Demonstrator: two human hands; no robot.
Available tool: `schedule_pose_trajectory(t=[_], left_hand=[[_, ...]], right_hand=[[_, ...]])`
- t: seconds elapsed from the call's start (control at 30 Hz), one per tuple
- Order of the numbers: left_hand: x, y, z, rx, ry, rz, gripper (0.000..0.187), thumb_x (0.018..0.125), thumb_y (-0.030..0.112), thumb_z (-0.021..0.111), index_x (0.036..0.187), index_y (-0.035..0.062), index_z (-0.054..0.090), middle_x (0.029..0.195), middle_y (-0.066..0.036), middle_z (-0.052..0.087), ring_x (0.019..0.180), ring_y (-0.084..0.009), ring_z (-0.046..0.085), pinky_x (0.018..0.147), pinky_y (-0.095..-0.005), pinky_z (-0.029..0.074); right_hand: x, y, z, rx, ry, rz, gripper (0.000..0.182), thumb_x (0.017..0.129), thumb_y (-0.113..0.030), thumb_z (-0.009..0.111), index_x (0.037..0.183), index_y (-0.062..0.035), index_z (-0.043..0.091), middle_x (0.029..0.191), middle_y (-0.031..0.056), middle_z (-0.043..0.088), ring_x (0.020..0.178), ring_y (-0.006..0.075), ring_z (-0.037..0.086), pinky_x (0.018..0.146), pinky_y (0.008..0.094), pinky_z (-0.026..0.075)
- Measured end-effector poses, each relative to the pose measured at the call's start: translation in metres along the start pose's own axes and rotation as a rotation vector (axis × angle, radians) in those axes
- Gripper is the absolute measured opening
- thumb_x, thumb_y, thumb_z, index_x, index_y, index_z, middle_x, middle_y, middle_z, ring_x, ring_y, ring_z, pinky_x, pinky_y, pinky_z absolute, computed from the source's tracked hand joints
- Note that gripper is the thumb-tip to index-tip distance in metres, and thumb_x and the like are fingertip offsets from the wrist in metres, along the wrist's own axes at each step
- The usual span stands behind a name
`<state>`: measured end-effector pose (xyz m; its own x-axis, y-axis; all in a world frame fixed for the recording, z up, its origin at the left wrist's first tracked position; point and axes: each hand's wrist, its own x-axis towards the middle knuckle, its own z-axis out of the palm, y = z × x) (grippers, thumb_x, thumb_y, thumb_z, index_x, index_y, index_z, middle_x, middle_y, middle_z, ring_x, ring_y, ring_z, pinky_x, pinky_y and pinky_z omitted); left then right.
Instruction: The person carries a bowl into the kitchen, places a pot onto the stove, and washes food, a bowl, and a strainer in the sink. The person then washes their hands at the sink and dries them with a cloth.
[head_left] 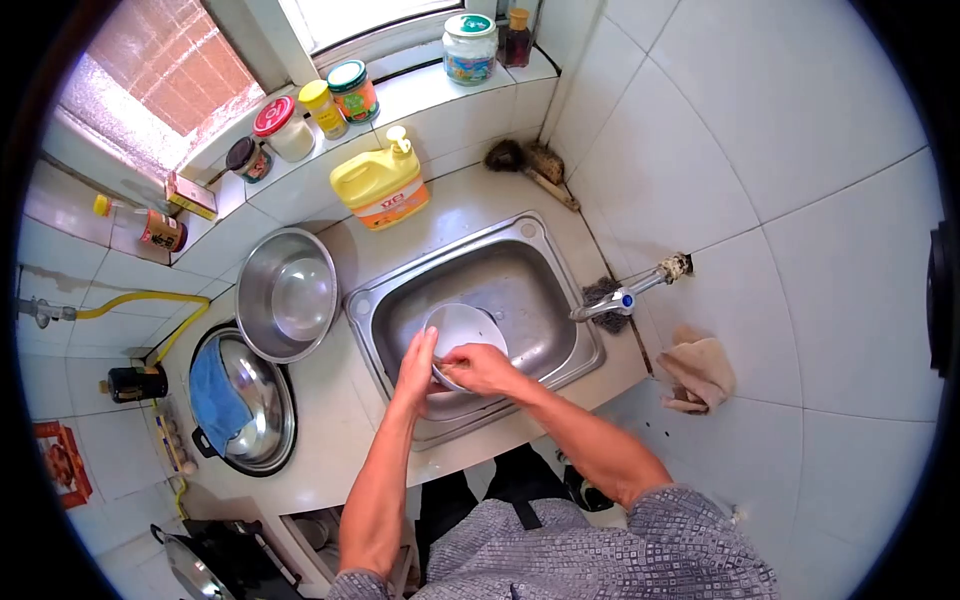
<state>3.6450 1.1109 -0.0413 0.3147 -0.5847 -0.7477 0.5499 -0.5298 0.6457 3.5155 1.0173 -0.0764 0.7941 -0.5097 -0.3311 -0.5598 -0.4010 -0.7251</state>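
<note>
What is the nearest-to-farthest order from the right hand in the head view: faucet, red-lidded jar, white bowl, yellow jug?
1. White bowl: at the right hand.
2. Faucet: to its right.
3. Yellow jug: behind the sink, leftward.
4. Red-lidded jar: farther left, on the windowsill.

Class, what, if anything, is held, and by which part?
A white bowl, by its near-left side, in the left hand; right hand at near rim.
</note>
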Motion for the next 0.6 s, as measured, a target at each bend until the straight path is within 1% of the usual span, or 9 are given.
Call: schedule_pose_trajectory(t=[0.07, 0.13, 0.2, 0.27, 0.33, 0.37, 0.43, 0.53, 0.6], left_hand=[[0.001, 0.0, 0.001, 0.07, -0.058, -0.013, 0.057, 0.097, 0.055, 0.048, 0.139, 0.0163, 0.042, 0.134, -0.01, 0.05, 0.121, -0.0279, 0.054, 0.083, -0.0552, 0.055], [0.0, -0.002, 0.002, 0.143, -0.111, -0.029, 0.057, 0.097, 0.055, 0.048, 0.139, 0.0167, 0.042, 0.134, -0.009, 0.05, 0.12, -0.028, 0.055, 0.083, -0.0548, 0.055], [0.0, -0.004, 0.003, 0.138, -0.125, -0.038, 0.063, 0.096, 0.055, 0.051, 0.148, 0.0205, 0.038, 0.138, -0.01, 0.049, 0.119, -0.0298, 0.055, 0.078, -0.0519, 0.057], [-0.001, -0.001, 0.006, 0.154, -0.097, 0.012, 0.067, 0.094, 0.055, 0.054, 0.148, 0.0198, 0.037, 0.138, -0.012, 0.049, 0.119, -0.0307, 0.055, 0.077, -0.0513, 0.057], [0.001, 0.002, 0.01, 0.299, -0.017, 0.066, 0.072, 0.094, 0.057, 0.053, 0.149, 0.016, 0.033, 0.132, -0.014, 0.052, 0.118, -0.0327, 0.056, 0.077, -0.0517, 0.058], [0.005, 0.003, 0.01, 0.31, -0.007, 0.065, 0.077, 0.091, 0.06, 0.055, 0.15, 0.0139, 0.033, 0.133, -0.016, 0.052, 0.119, -0.0347, 0.054, 0.077, -0.0517, 0.058], [0.013, 0.01, 0.004, 0.317, -0.031, 0.02, 0.078, 0.091, 0.061, 0.055, 0.149, 0.0132, 0.033, 0.134, -0.017, 0.051, 0.12, -0.0346, 0.054, 0.077, -0.0517, 0.058], [0.025, 0.007, 0.0, 0.368, -0.063, -0.028, 0.08, 0.09, 0.064, 0.055, 0.149, 0.0126, 0.037, 0.135, -0.018, 0.052, 0.12, -0.0332, 0.055, 0.077, -0.0498, 0.058], [0.023, 0.012, 0.006, 0.739, 0.017, 0.254, 0.077, 0.09, 0.065, 0.054, 0.148, 0.0145, 0.041, 0.131, -0.017, 0.055, 0.116, -0.0292, 0.057, 0.077, -0.0466, 0.057]], right_hand=[[0.005, -0.01, 0.006, 0.483, 0.059, -0.018, 0.023, 0.082, -0.018, 0.062, 0.101, -0.0089, 0.07, 0.099, 0.0162, 0.07, 0.093, 0.0347, 0.066, 0.083, 0.0424, 0.052], [0.009, -0.011, 0.004, 0.494, 0.184, 0.02, 0.024, 0.083, -0.019, 0.063, 0.103, -0.0055, 0.067, 0.102, 0.0161, 0.069, 0.096, 0.0352, 0.065, 0.083, 0.0416, 0.051], [0.014, 0.006, 0.01, 0.346, 0.464, 0.065, 0.026, 0.085, -0.018, 0.062, 0.107, -0.0042, 0.065, 0.111, 0.0173, 0.067, 0.101, 0.0356, 0.063, 0.085, 0.0399, 0.05], [0.007, 0.014, 0.017, 0.268, 0.427, 0.058, 0.03, 0.09, -0.019, 0.058, 0.116, -0.0047, 0.064, 0.118, 0.0191, 0.064, 0.104, 0.033, 0.063, 0.087, 0.0372, 0.049], [-0.006, 0.012, 0.021, 0.636, 0.085, 0.097, 0.035, 0.094, -0.021, 0.053, 0.124, -0.0059, 0.062, 0.12, 0.0173, 0.065, 0.108, 0.0265, 0.063, 0.093, 0.0347, 0.047], [-0.009, 0.007, 0.022, 0.883, -0.066, 0.154, 0.043, 0.097, -0.022, 0.05, 0.134, -0.0003, 0.054, 0.127, 0.0155, 0.062, 0.114, 0.0228, 0.059, 0.098, 0.0337, 0.044], [-0.015, 0.002, 0.018, 1.025, -0.137, 0.123, 0.046, 0.096, -0.019, 0.05, 0.138, 0.0, 0.049, 0.124, 0.0118, 0.061, 0.112, 0.0216, 0.058, 0.098, 0.0334, 0.043], [-0.019, -0.006, 0.022, 1.076, -0.077, -0.042, 0.059, 0.092, -0.015, 0.057, 0.144, 0.0047, 0.037, 0.119, 0.0092, 0.06, 0.112, 0.0207, 0.056, 0.099, 0.0324, 0.042], [-0.016, -0.011, 0.02, 0.788, 0.09, -0.126, 0.063, 0.085, -0.013, 0.066, 0.14, 0.0065, 0.041, 0.123, 0.0113, 0.058, 0.114, 0.021, 0.055, 0.1, 0.0329, 0.042]])
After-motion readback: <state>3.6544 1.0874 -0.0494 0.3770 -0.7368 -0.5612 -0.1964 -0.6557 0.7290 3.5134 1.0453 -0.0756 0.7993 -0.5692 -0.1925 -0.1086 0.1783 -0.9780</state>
